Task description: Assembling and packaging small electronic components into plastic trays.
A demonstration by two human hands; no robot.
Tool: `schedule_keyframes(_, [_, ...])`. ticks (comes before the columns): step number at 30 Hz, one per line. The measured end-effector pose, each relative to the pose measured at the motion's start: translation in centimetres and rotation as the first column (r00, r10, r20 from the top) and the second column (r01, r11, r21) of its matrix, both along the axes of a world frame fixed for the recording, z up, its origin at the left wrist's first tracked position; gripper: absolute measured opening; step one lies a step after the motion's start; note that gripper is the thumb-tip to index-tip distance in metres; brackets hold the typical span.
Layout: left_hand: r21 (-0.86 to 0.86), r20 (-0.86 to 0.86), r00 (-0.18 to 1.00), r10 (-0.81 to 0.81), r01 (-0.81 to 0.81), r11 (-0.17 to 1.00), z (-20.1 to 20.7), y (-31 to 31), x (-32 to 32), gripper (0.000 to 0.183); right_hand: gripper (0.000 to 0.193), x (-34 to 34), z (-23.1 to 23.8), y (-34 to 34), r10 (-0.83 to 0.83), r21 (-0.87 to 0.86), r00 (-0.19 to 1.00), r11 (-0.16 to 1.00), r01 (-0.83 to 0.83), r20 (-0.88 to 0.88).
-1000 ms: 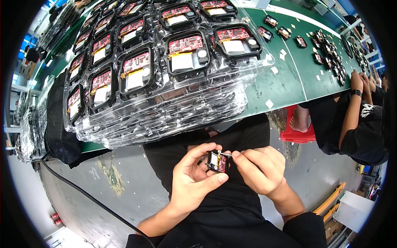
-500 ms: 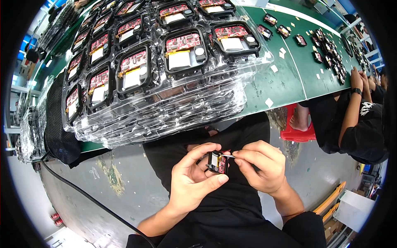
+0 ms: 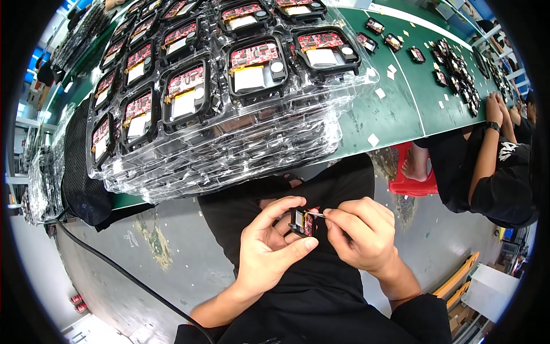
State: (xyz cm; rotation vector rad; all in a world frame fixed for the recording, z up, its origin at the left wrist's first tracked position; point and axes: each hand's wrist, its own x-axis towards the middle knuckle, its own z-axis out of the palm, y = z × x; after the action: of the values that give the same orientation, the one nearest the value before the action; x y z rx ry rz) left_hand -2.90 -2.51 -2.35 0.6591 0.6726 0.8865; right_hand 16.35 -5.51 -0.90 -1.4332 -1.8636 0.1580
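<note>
Above my lap, my left hand (image 3: 264, 246) grips a small black-framed electronic device (image 3: 302, 223) between thumb and fingers. Its inner side, with a pale block and a red circuit board, faces to the right. My right hand (image 3: 366, 234) pinches a thin silver pointed tool (image 3: 316, 214), whose exact kind I cannot make out. The tool's tip reaches the upper right edge of the device; whether it touches is too small to tell. A bit of red shows beside the tip.
A tall stack of clear plastic trays (image 3: 229, 152) holds several similar devices on the green table (image 3: 395, 114). More devices (image 3: 458, 77) lie farther right. A co-worker's arm (image 3: 487, 149), a red stool (image 3: 412, 180) and a black cable (image 3: 126, 268) are nearby.
The device has turned slightly in my left hand and shifted a little to the right. The tool's tip has moved slightly up and left against it. Both hands keep their grip.
</note>
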Motion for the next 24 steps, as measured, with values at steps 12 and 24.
schedule_keyframes(12, [0.049,-0.026,0.998,-0.055,0.056,0.997,0.0,-0.1,-0.1,0.057,0.022,0.0,0.2,-0.2,0.011,0.004,0.999,1.000,-0.011,0.038])
schedule_keyframes(24, [-0.012,0.004,1.000,0.023,-0.023,1.000,0.2,-0.2,0.5,0.062,0.024,-0.9,-1.2,-0.6,-0.038,0.030,0.998,0.999,0.040,-0.048])
